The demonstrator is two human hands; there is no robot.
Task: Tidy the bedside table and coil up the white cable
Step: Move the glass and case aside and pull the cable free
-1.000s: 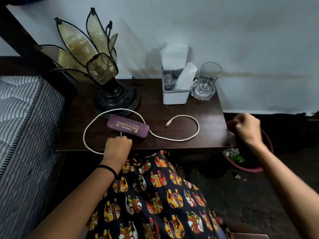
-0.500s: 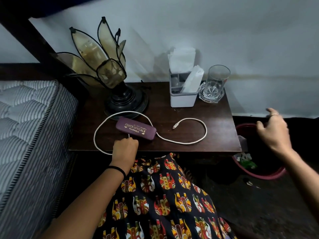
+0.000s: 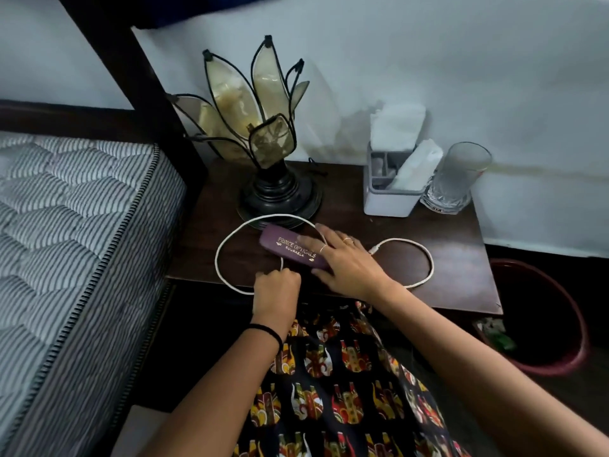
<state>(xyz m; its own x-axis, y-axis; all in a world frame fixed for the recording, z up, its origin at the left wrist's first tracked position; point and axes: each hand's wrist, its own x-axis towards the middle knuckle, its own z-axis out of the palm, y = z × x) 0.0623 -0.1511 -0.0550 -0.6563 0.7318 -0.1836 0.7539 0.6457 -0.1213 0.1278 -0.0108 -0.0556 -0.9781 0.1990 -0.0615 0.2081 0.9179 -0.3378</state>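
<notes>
A white cable (image 3: 220, 252) lies in loose loops on the dark wooden bedside table (image 3: 438, 232), its plug end (image 3: 375, 249) near the middle. A purple spectacle case (image 3: 286, 249) with gold lettering lies across the cable. My left hand (image 3: 276, 288) is curled at the table's front edge and grips the cable just below the case. My right hand (image 3: 346, 258) lies over the right end of the case, fingers spread across its top and thumb at its near side.
A petal-shaped glass lamp (image 3: 263, 140) stands at the back left. A white holder with tissues (image 3: 392, 189) and a drinking glass (image 3: 458, 179) stand at the back right. A red bin (image 3: 560, 361) sits on the floor to the right, a striped mattress (image 3: 72, 232) to the left.
My right hand has come from over the red bin across to the table and now lies on the purple case. My left hand has stayed on the cable.
</notes>
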